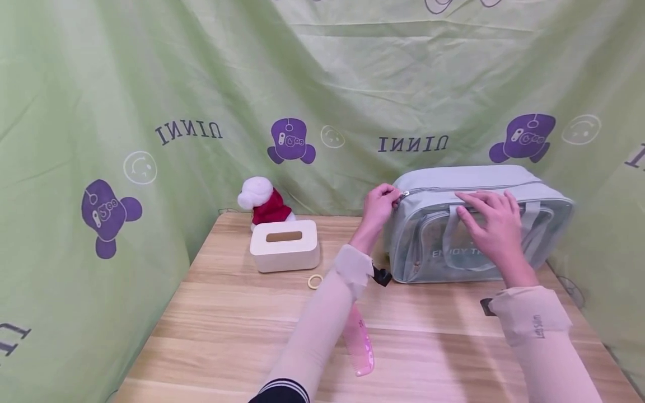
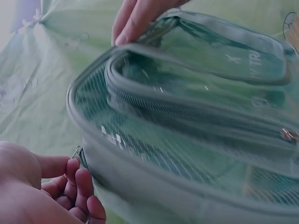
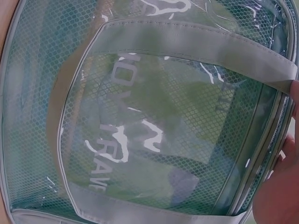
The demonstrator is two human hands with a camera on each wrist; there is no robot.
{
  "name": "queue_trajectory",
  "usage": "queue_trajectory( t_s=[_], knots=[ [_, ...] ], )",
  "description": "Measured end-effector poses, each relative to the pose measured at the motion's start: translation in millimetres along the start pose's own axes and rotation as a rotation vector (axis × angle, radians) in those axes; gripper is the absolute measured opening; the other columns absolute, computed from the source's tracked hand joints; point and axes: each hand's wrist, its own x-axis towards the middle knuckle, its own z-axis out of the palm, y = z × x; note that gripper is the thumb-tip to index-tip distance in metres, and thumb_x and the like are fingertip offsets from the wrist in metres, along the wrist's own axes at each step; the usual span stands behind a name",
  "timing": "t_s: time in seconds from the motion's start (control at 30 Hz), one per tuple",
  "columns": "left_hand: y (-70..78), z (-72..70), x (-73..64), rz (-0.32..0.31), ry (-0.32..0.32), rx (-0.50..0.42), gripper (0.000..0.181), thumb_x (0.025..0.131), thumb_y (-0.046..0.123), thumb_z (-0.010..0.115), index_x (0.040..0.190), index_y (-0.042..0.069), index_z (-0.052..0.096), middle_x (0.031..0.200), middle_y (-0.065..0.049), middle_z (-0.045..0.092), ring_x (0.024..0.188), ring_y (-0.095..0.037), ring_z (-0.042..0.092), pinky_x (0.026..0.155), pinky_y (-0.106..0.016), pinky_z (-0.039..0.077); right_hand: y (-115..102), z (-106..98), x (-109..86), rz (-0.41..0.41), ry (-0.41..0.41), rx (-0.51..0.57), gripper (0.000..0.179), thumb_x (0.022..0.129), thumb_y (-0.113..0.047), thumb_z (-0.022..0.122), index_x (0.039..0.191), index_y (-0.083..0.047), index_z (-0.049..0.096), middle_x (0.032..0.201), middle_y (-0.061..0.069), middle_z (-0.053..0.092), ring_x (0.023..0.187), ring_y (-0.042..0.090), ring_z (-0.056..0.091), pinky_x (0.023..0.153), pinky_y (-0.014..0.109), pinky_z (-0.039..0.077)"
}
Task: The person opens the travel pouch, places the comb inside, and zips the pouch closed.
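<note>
A pale grey-green travel bag (image 1: pixel 468 176) with clear mesh-patterned sides stands upright at the table's right rear. My left hand (image 1: pixel 379 210) pinches the zipper pull (image 1: pixel 405 194) at its upper left corner; the left wrist view shows the pull (image 2: pixel 77 150) between thumb and forefinger. With thumb in front and fingers over the top, my right hand (image 1: pixel 496 226) holds the bag's upper front edge beside the carrying strap (image 1: pixel 449 229). In the right wrist view, only part of that hand (image 3: pixel 279 186) shows along the bag's edge.
Left of the bag are a white tissue box (image 1: pixel 287 258) and a white plush toy (image 1: pixel 256 193) in red clothing. A yellowish ring (image 1: pixel 314 281) lies before the box. Partly behind my left forearm lies a pink comb (image 1: pixel 359 341). Green printed cloth (image 1: pixel 342 67) hangs behind the wooden table (image 1: pixel 201 324).
</note>
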Motion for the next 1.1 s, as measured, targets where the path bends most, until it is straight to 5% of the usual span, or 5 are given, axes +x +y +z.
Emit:
queue_trajectory(
  t_s=[0.13,0.63,1.1],
  knots=[
    [10.7,8.5,-1.2,0.036,0.009,0.045,0.009,0.097,0.009,0.068,0.092,0.002,0.072,0.076,0.007,0.060,0.070,-0.004,0.055,0.065,-0.016,0.047,-6,3,-0.2,-0.003,0.005,0.005,0.035,0.102,-0.031,0.064,0.130,-0.012,0.071,0.124,0.023,0.063,0.124,0.046,0.049,0.127,0.057,0.010],
    [28.0,21.1,-1.2,0.082,0.032,0.229,0.009,0.094,0.015,0.071,0.087,0.012,0.075,0.078,0.007,0.066,0.077,-0.005,0.056,0.073,-0.020,0.043,-25,29,-0.2,-0.003,0.080,0.033,0.034,0.097,-0.026,0.068,0.127,-0.011,0.073,0.118,0.022,0.065,0.120,0.047,0.049,0.126,0.059,0.010],
    [10.0,0.1,-6.1,0.197,-0.109,0.152,0.015,0.097,0.019,0.073,0.108,0.008,0.073,0.094,0.004,0.068,0.084,-0.001,0.058,0.080,-0.016,0.048,-31,23,2.0,0.013,0.064,0.018,0.035,0.098,-0.031,0.067,0.128,-0.012,0.073,0.119,0.022,0.066,0.126,0.045,0.050,0.125,0.061,0.012]
  ],
)
